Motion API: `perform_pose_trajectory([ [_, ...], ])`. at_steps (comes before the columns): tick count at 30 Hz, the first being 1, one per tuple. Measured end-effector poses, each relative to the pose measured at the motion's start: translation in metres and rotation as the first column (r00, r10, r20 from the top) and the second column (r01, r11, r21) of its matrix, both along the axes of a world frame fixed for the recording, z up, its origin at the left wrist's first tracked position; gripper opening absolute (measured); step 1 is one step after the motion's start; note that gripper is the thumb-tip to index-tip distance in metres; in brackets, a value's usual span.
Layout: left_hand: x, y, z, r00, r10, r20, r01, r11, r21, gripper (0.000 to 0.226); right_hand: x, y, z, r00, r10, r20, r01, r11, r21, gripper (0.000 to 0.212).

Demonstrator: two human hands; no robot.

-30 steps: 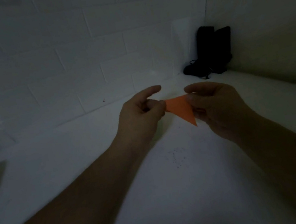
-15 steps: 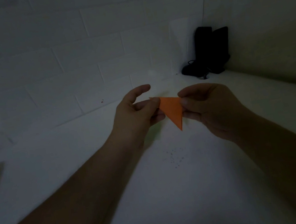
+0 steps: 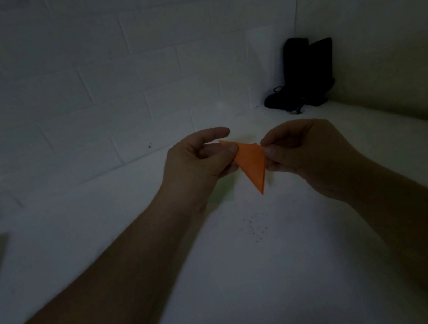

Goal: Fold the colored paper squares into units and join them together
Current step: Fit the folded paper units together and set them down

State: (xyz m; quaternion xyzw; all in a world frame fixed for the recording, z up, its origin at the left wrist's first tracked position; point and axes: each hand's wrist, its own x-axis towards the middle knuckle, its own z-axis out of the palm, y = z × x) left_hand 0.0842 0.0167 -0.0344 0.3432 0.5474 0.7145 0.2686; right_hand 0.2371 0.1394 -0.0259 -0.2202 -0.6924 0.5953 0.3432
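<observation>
Orange paper [image 3: 252,162]: a folded triangular piece, being held up in the air above the white tabletop [image 3: 253,281], its sharp point hanging downward, its upper edge running between the two hands
Left hand [image 3: 196,163]: thumb and curled fingers are pinching the left upper corner of the orange paper; the index finger [image 3: 214,134] is stretching out straight above the paper, not touching it as far as can be seen
Right hand [image 3: 306,153]: fingers are curling inward, thumb and fingertips gripping the right upper corner of the paper
Forearms: both are reaching in from the bottom corners of the view, bare
Tabletop: a small scatter of dark specks [image 3: 256,227] is lying just below the paper's point
Black objects [image 3: 305,73]: two dark upright shapes are standing in the far corner where the tiled wall [image 3: 84,84] is meeting the side wall, well apart from the hands; too dark to tell what they are
Lighting: dim, detail in the folds is hard to make out
</observation>
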Motion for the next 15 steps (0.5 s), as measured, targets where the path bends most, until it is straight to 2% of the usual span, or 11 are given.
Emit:
perform_pose_trajectory([
  [6,0.000,-0.002,0.001,0.988,0.040,-0.150,-0.046,0.998,-0.031,0.014,0.003,-0.001,0.004,0.998,0.053,0.024,-0.053,0.998,-0.027,0.009],
  [12,0.002,-0.004,0.001,0.969,0.020,-0.245,-0.030,0.999,-0.036,0.016,0.003,-0.003,0.011,0.994,0.075,0.083,-0.068,0.994,-0.084,0.015],
  [15,0.003,-0.006,0.001,0.962,-0.006,-0.273,-0.012,0.998,-0.062,0.022,0.003,-0.006,0.010,0.990,0.078,0.113,-0.072,0.996,-0.055,0.006],
])
